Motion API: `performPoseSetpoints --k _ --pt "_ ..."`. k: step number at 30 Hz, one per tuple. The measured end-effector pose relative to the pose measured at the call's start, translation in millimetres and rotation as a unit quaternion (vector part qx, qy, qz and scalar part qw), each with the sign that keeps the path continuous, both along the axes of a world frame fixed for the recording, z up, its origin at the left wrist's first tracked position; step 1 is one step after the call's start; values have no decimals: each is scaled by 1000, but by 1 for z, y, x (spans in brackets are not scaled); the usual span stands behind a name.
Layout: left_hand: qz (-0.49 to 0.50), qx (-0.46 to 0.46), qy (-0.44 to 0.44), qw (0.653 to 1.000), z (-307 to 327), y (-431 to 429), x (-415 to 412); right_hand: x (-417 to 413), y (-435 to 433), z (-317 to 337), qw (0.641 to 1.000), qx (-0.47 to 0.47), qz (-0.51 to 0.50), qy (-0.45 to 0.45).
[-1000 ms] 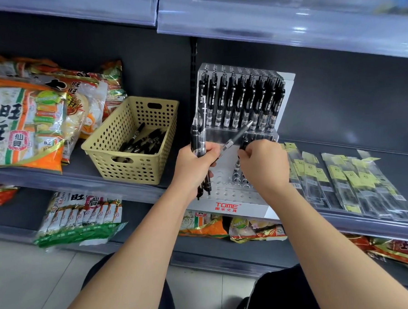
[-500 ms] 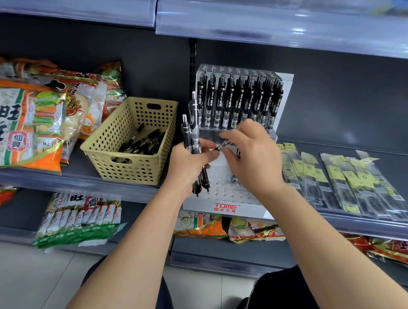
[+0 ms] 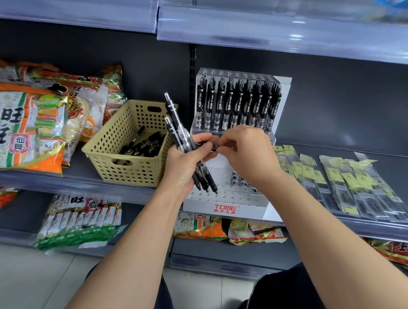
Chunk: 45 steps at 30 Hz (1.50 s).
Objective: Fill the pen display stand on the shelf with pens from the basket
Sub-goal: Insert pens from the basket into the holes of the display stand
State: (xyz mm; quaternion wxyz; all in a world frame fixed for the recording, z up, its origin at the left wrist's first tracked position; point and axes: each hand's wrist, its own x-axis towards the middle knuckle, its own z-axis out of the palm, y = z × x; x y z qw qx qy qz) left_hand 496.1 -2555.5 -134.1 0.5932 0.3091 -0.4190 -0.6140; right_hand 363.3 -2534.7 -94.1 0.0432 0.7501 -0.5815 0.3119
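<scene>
Mid-fill: pulling 1 pen from a held bunch. Gripping a bunch of black-and-clear plastic click pens [image 3: 177, 129], tilted upright, in the left hand [image 3: 187, 164], just in front of the white tiered plastic pen display stand [image 3: 224, 200]. Pinching a single black pen [image 3: 212, 146] at that bunch with the right hand [image 3: 247, 152], touching the left. Probably next: drawing it free, tip down, into an empty lower hole. Further pens in the beige perforated plastic basket [image 3: 128, 172] just left of the stand.

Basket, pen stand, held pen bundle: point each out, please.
basket [image 3: 128, 173], head view, front perforated wall.
pen stand [image 3: 225, 208], head view, front logo face.
pen bundle [image 3: 174, 115], head view, tallest pen's black barrel.
</scene>
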Motion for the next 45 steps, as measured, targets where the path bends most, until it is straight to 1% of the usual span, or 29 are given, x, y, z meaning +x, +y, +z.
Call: performPoseSetpoints --k 2,4,8,10,11,16,19,23,29,33,37,42,45 --pt "2 16 12 1000 -2 -2 -2 0 -1 -1 999 21 -29 8" --pt "17 29 19 999 -3 -4 -3 0 -2 -2 998 23 -58 -9" --pt "23 42 21 999 3 -1 -3 1 3 6 992 -13 -77 -99" --pt "35 50 9 998 4 -2 -2 0 6 11 984 -20 -82 -155" --pt "37 55 15 998 3 -3 -1 -1 7 12 982 -21 -85 -170" --pt "21 73 66 995 2 -6 4 -2 8 -1 980 7 -107 -168" --pt "20 85 97 991 2 -8 5 -1 8 -9 977 7 -111 -180" --pt "40 84 85 992 1 -9 4 -1 7 -12 973 -2 -113 -203" --pt "26 49 62 997 1 -5 2 -3 7 -15 966 1 -120 -229" --pt "32 57 28 997 0 -6 4 -4 7 -20 966 21 -130 -221" --pt "34 51 -18 998 1 -6 9 -4 7 -28 970 58 -151 -182" --pt "75 8 -63 995 1 -5 8 -1 5 -35 975 64 -171 -131" --pt "81 -7 -83 993 1 -4 7 0 4 -33 975 68 -183 -106"
